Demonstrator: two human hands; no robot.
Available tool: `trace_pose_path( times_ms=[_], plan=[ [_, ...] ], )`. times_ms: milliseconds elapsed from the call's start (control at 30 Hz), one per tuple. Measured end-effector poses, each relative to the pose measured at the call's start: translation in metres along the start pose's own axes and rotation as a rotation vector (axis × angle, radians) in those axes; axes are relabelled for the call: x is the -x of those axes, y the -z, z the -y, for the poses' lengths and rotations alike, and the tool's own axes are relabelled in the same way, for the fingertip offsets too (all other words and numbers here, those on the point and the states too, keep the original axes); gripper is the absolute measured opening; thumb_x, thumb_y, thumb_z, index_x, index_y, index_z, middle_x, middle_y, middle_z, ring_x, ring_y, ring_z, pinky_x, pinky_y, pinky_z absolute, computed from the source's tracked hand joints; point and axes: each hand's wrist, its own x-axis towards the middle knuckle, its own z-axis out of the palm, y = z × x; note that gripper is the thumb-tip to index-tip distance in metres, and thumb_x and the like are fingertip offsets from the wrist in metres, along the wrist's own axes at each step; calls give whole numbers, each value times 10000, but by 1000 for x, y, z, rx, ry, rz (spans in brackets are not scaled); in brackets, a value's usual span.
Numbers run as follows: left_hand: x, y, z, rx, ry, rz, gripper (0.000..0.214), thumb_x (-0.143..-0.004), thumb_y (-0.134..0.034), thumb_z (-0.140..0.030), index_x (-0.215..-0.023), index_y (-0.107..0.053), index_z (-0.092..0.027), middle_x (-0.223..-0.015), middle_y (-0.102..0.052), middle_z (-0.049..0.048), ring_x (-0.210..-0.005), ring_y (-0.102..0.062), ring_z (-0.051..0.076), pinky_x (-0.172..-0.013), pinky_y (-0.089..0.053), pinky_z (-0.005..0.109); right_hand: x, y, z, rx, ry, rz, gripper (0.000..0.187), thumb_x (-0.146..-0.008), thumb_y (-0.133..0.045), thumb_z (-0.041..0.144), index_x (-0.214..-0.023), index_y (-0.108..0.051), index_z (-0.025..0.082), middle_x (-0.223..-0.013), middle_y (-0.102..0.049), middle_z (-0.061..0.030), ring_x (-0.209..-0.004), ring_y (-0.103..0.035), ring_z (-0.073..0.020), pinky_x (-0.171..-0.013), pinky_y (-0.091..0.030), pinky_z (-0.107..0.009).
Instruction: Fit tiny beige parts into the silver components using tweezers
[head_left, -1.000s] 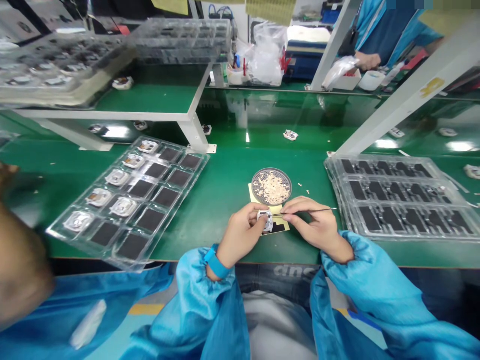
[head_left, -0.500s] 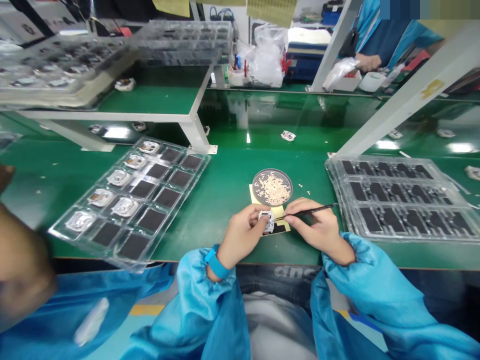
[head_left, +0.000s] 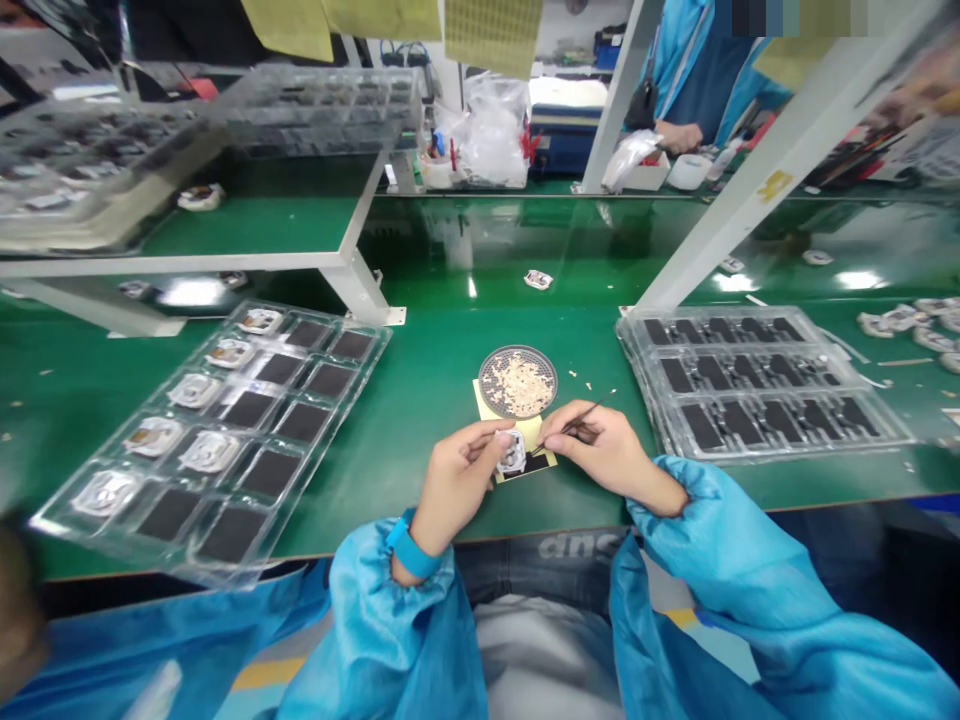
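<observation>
My left hand (head_left: 457, 478) pinches a small white part (head_left: 513, 451) just above a yellow and black card (head_left: 534, 463) near the bench's front edge. My right hand (head_left: 600, 450) is closed round thin tweezers (head_left: 577, 420), whose tip points left at the part. A round mesh dish (head_left: 517, 381) filled with tiny pale pieces sits right behind both hands. Blue sleeves cover both forearms.
A clear tray (head_left: 217, 430) with white parts in its left pockets lies at the left. A stack of clear trays (head_left: 757, 385) lies at the right. A raised shelf (head_left: 300, 215) holds more trays. A white post (head_left: 750, 170) slants up. Another person's sleeve (head_left: 112, 640) is at lower left.
The view has shifted, so everything sits lower and further left. The tweezers have tilted from nearly level to slanting up to the right. Both hands stay together at the part.
</observation>
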Motion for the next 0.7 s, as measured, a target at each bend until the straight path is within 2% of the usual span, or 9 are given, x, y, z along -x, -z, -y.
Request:
trace_pose_path(
  times_ms=[200, 300, 367, 433, 500, 533, 600, 633, 700],
  plan=[
    [0, 2, -9, -29, 6, -36, 408, -802, -735, -466, -1028, -792, -131, -665, -687, 52, -427, -406, 71, -393, -316, 197, 18, 14, 18, -201, -29, 119, 181, -910, -713, 315, -916, -625, 158, -925, -709, -84, -857, -687, -171, -785, -557, -316],
    [1, 4, -10, -70, 10, -40, 485, -796, -740, -506, -1066, -794, -106, -665, -682, 60, -453, -401, 68, -423, -316, 195, 20, 41, 50, -199, 46, 43, 225, -1010, -558, 363, -899, -594, 171, -901, -688, -82, -832, -676, -181, -781, -545, -343],
    [2, 7, -9, -102, 23, -37, 529, -787, -747, -539, -1098, -792, -114, -633, -660, 46, -467, -406, 70, -440, -324, 192, 16, 77, 75, -141, 92, -111, 301, -1034, -481, 409, -855, -569, 183, -878, -667, -76, -796, -665, -189, -759, -537, -358],
    [4, 10, -7, -123, 33, -46, 556, -785, -747, -561, -1129, -784, -124, -607, -637, 31, -475, -418, 73, -451, -336, 189, 12, 128, 93, 71, 100, -369, 302, -967, -571, 473, -851, -578, 194, -789, -608, -41, -680, -609, -173, -650, -508, -324],
    [4, 12, -5, -115, 33, -59, 570, -789, -747, -561, -1147, -769, -119, -628, -644, 31, -483, -440, 75, -462, -370, 188, 12, 186, 99, 549, -9, -694, 322, -951, -566, 499, -904, -649, 191, -671, -542, -22, -577, -503, -151, -572, -418, -289],
    [4, 13, -3, -93, 28, -60, 571, -790, -750, -552, -1153, -758, -111, -673, -665, 40, -495, -461, 77, -473, -398, 190, 14, 215, 98, 859, -114, -798, 315, -915, -610, 481, -852, -669, 179, -658, -556, -39, -595, -510, -164, -585, -401, -296],
    [2, 13, -1, -20, 15, -39, 564, -781, -770, -515, -1160, -723, -99, -820, -710, 72, -543, -524, 87, -504, -459, 198, 24, 265, 86, 1303, -421, -775, 309, -845, -677, 462, -840, -722, 157, -729, -636, -100, -688, -575, -218, -641, -396, -327],
    [1, 12, 1, 27, 8, -18, 556, -772, -785, -487, -1158, -698, -98, -880, -716, 85, -577, -561, 98, -523, -488, 203, 29, 284, 77, 1381, -583, -719, 310, -821, -697, 446, -894, -752, 150, -794, -675, -128, -735, -606, -243, -659, -396, -333],
    [-2, 11, 5, 119, -3, 25, 537, -755, -809, -425, -1154, -636, -110, -960, -712, 98, -654, -629, 129, -559, -537, 221, 41, 308, 56, 1406, -722, -693, 354, -804, -711, 432, -1031, -777, 167, -920, -716, -157, -818, -644, -273, -691, -400, -337]
  ],
)
